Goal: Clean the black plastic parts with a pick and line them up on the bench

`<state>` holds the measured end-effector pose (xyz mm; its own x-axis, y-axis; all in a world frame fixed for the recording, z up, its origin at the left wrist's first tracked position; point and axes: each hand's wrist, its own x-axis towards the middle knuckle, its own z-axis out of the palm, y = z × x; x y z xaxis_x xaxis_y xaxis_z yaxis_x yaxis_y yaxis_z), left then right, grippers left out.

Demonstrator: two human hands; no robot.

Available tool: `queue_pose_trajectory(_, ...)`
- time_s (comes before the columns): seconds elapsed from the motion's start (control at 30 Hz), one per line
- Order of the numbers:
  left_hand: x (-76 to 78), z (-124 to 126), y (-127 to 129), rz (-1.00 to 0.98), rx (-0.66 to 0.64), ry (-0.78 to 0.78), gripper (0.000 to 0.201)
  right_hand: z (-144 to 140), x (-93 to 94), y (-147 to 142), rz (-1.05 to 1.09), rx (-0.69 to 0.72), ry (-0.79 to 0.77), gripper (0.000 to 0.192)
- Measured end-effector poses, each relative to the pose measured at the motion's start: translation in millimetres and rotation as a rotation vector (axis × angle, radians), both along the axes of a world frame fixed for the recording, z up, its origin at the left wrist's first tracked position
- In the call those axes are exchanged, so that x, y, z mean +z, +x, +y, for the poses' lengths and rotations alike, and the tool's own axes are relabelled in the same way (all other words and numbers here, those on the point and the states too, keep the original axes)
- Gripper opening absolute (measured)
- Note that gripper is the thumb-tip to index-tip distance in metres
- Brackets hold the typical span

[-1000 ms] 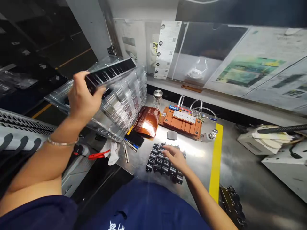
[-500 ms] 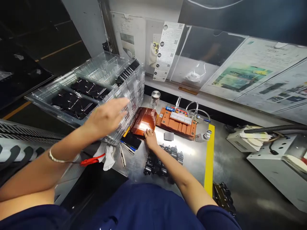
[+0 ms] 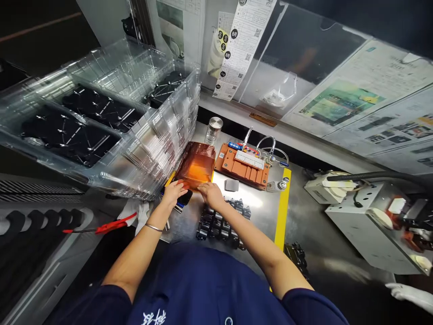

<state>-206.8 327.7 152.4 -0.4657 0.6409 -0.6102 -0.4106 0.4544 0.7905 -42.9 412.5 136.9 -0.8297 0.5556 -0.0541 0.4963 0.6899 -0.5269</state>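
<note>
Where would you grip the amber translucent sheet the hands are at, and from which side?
Probably by the near edge of the amber sheet, from the person's side: it lies flat, both the left hand and right hand are there, and the clear tray stack crowds its left.

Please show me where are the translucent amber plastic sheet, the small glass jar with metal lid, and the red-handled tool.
Translucent amber plastic sheet [image 3: 197, 168]: head view, sheet's middle.
Small glass jar with metal lid [image 3: 214, 130]: head view, glass body.
Red-handled tool [image 3: 111, 223]: head view, red handle.
</note>
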Motion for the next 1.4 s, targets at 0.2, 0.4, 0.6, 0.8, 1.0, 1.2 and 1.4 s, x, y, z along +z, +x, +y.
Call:
queue_pose_trajectory(0.2,4.9,-6.4,35.7,-0.007,0.016,0.161,0.038,-4.3,20.4,-3.7,0.178,-0.116,0.007,0.028)
queue_pose_trajectory(0.4,15.8,-11.8,57.8,0.039,-0.034,0.264,0.036,-8.8,33.3,-9.6,0.336,-0.13,0.022,0.019)
queue_pose_trajectory(0.6,20.7,-15.7,64.4,0.052,-0.011,0.298,0.036,-14.2,38.6,-4.0,0.457,-0.097,0.055,0.023)
queue_pose_trajectory(0.8,25.1,-20.4,69.8,0.032,0.006,0.312,0.038,-18.8,40.0,-2.3,0.529,-0.067,0.096,0.026)
queue_pose_trajectory(1.0,28.1,-21.2,72.6,0.018,0.03,0.321,0.042,-19.9,38.6,0.8,0.568,-0.041,0.111,0.025)
queue_pose_trajectory(1.2,32.4,-22.6,74.8,0.025,0.05,0.32,0.039,-19.9,41.4,2.1,0.571,-0.021,0.092,0.024)
queue_pose_trajectory(1.4,40.3,-21.4,73.2,0.05,0.046,0.323,0.04,-19.4,44.6,2.9,0.545,-0.041,0.047,0.024)
